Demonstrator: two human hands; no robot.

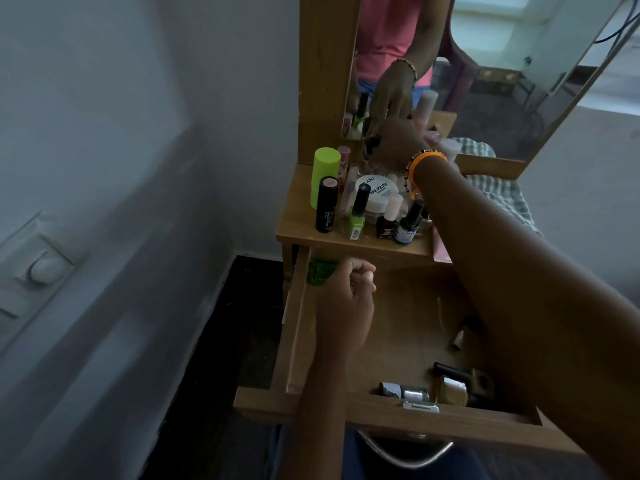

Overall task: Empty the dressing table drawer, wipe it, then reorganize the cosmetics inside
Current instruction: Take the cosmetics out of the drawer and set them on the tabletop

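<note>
The right hand [389, 140] hides what it holds; its fingers blur.

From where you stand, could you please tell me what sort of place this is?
Probably a bedroom corner: a wooden dressing table with a mirror, nail polish bottles on top, and an open drawer.

Pulled-out wooden drawer [412, 415], open, nearly emptied. Inside, near front wall: silver-capped bottle [403, 392] on its side, gold nail-polish bottle with black cap [452, 384] lying beside it. Small green translucent bottle [320, 271] at back left corner. Up on wooden bench [301, 233], standing upright in a cluster: tall lime-green cylinder [323, 173], black makeup stick [327, 209], white round nail-polish-remover tub [375, 194], green nail-polish bottle [357, 218].
</note>
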